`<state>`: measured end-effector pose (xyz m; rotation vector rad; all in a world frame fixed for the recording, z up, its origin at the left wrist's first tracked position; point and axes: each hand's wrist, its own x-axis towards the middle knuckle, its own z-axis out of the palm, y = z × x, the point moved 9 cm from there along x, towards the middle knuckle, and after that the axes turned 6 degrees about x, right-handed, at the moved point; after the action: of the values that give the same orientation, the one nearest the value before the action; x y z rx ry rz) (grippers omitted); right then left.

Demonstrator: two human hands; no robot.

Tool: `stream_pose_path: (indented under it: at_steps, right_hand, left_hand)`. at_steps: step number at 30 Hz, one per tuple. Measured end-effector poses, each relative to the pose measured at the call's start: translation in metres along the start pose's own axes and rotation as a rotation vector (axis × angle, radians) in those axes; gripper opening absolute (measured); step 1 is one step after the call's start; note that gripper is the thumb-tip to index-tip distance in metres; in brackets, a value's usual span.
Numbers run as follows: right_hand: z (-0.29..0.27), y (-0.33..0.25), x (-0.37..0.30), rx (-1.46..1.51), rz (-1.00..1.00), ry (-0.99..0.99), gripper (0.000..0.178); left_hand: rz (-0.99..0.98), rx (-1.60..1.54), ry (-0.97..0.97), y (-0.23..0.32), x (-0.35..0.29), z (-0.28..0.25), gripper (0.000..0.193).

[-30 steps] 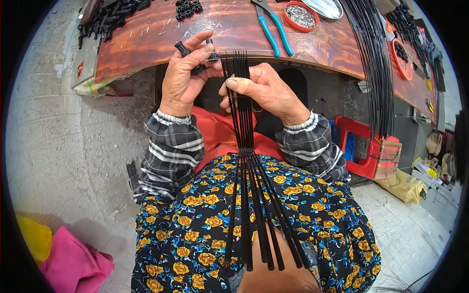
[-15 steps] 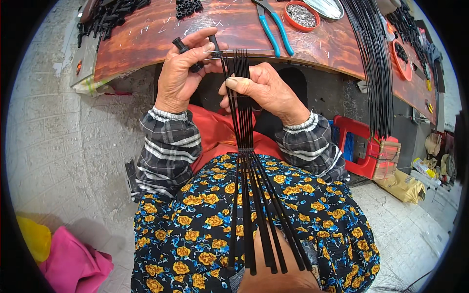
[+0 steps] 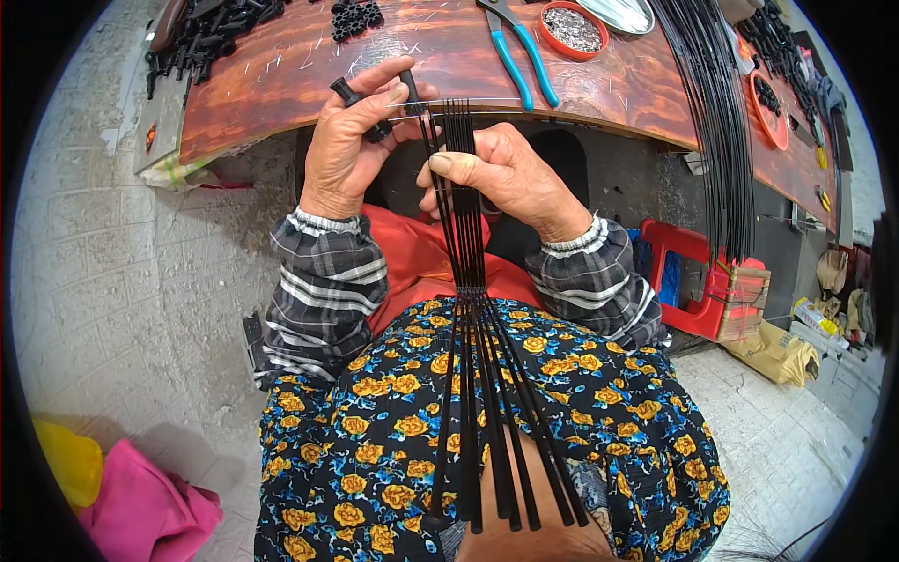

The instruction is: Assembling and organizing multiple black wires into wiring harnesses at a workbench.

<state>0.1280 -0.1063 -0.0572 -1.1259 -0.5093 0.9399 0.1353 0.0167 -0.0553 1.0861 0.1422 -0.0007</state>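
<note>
My right hand (image 3: 510, 178) is closed round the upper part of a bundle of thin black rods that look like umbrella ribs (image 3: 470, 253), thumb across the front. Below, the ribs fan out over my lap, ending in thicker black tips. My left hand (image 3: 339, 155) is closed on a flared black plastic fitting (image 3: 346, 91), which lies across its fingers. A second black tube (image 3: 410, 89) stands by its fingertips, beside the tops of the leftmost ribs. Thin pale wire (image 3: 492, 100) runs sideways from there past the rib tops. Some fingers are hidden behind the ribs.
Blue-handled pliers (image 3: 518, 58) lie on the wooden table (image 3: 281, 84), beside a red dish of small metal pieces (image 3: 573, 30). Black fittings (image 3: 211, 36) are heaped at the far left. More long black ribs (image 3: 716, 140) hang over the edge on the right, above a red plastic stool (image 3: 679, 281).
The leftmost rib tops have shifted slightly left, closer to the black tube at my left fingertips. The lower rib ends have swung a little left. Both hands keep their hold.
</note>
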Motion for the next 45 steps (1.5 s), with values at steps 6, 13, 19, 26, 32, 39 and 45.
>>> stream_pose_path:
  at_steps: [6,13,19,26,32,39,45]
  right_hand:
    - [0.000,0.001,0.000,0.027,-0.002,0.001,0.029]
    - [0.000,-0.001,0.000,0.002,0.020,-0.002,0.029]
    - [-0.002,-0.001,0.000,0.015,0.006,0.023,0.029]
    - [-0.002,-0.002,-0.001,0.013,-0.017,0.015,0.029]
    - [-0.003,-0.001,-0.003,-0.002,-0.002,0.014,0.029]
    - [-0.002,-0.006,-0.003,-0.019,-0.026,0.021,0.030]
    - [-0.005,0.001,-0.002,-0.042,0.007,0.103,0.029]
  left_hand:
    - [0.011,0.035,-0.018,0.001,0.000,-0.002,0.033]
    - [0.037,0.035,-0.074,0.003,-0.002,-0.001,0.038]
    - [0.037,0.062,-0.063,0.001,0.001,-0.005,0.040]
    - [0.030,0.051,-0.091,-0.001,0.004,-0.003,0.040]
    - [0.039,0.048,-0.129,0.004,0.004,0.004,0.039]
    - [0.062,0.077,-0.113,0.005,0.005,0.004,0.038]
    - [0.065,0.083,-0.083,0.001,0.004,-0.001,0.040]
